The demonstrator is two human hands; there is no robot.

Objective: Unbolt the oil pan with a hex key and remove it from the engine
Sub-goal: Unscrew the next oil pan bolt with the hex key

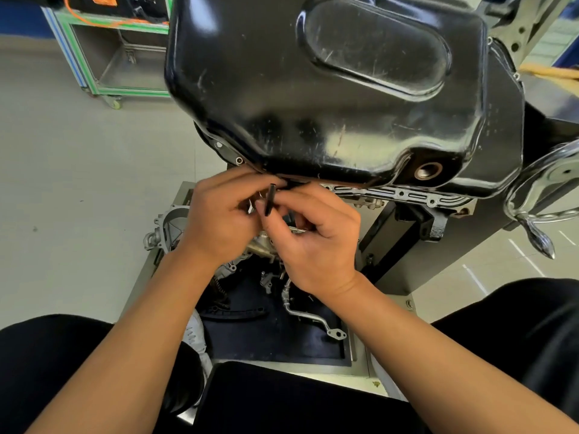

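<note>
One black oil pan (329, 89) fills the far centre of the view. It still sits on the engine (404, 193), with its underside turned toward the person, presumably so the rim bolts can be reached from a seated position. Its open drain hole (428, 170) faces near and right. A hex key (270, 199) stands at the pan's near rim, its bent end pointing into the seam, which suggests it is seated in a rim bolt, though the bolt head is hidden.

The left hand (219, 223) has curled fingers and its thumb lies against the key's long arm. The right hand (316, 249) pinches the key from the other side with bent fingertips. Using both hands probably keeps the key steady and square in the socket.

Below the hands, a tray (147, 277) holds removed parts, among them a bent metal pipe (302, 313). A chrome handwheel (532, 195) is at the right and a green-framed cart (119, 57) at the far left. A yellow sticker (376, 384) on the tray's near edge is too small to read, and no other writing is legible.
</note>
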